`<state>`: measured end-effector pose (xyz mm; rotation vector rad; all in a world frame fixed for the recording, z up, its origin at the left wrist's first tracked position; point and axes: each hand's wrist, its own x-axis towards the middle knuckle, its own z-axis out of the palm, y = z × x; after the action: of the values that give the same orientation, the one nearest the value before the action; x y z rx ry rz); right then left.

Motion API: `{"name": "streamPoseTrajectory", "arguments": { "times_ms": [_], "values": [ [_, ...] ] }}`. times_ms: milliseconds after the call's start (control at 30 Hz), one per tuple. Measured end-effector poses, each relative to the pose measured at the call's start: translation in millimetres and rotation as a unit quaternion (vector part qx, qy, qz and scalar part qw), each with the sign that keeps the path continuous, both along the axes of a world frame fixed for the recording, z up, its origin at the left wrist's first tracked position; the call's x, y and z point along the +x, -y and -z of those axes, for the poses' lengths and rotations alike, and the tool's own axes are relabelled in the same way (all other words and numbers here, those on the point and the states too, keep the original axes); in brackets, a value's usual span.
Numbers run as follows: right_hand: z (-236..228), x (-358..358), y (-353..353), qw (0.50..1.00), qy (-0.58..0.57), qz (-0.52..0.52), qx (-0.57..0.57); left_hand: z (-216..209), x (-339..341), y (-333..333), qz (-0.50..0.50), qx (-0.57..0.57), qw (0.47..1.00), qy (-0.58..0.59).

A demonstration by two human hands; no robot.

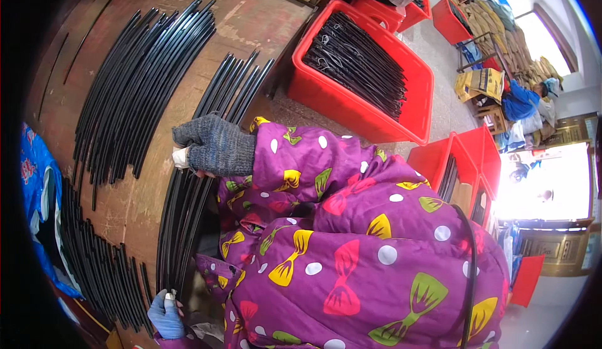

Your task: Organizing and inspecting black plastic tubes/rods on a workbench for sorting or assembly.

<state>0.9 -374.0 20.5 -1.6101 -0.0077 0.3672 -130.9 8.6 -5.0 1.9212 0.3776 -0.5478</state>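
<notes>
My right hand [216,145], in a grey knitted glove with white tape on a fingertip, is closed around the middle of a bundle of thin black rods [182,223]. The rods lie lengthwise along the near edge of the wooden table [135,214]; their other ends [235,86] show beyond the glove. My left hand [166,316], in a light blue glove with a white-taped fingertip, has its fingers curled at the near ends of this same bundle. The palm sides of both hands are hidden.
A large pile of black rods [141,92] and another pile [103,270] lie on the table. A blue bag [41,192] rests at its edge. A red bin [357,108] holds black rods with metal hooks; more red bins [433,155] stand beside me. Someone in blue [523,101] is in the background.
</notes>
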Motion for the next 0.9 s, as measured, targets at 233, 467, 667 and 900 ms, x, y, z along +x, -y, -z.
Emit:
{"name": "streamPoseTrajectory", "arguments": {
  "times_ms": [233, 467, 667, 900],
  "values": [
    [5.9, -5.7, -12.9, 0.999, 0.011, -0.016, 0.033, 4.4, -8.1, -17.1, -0.012, -0.032, 0.999, 0.023],
    [6.4, -14.8, -3.2, 0.998, 0.060, -0.007, 0.031, -18.0, -6.6, 9.8, 0.056, 0.121, 0.979, 0.157],
    [20.0, 7.7, 51.3, 0.995, 0.076, 0.040, -0.054, -16.3, -24.1, 9.3, -0.070, 0.058, 0.990, 0.112],
    [24.9, 25.6, 58.8, 0.992, 0.040, 0.029, 0.117, -15.7, -18.5, 5.7, -0.157, -0.049, 0.985, 0.043]
  ]
}}
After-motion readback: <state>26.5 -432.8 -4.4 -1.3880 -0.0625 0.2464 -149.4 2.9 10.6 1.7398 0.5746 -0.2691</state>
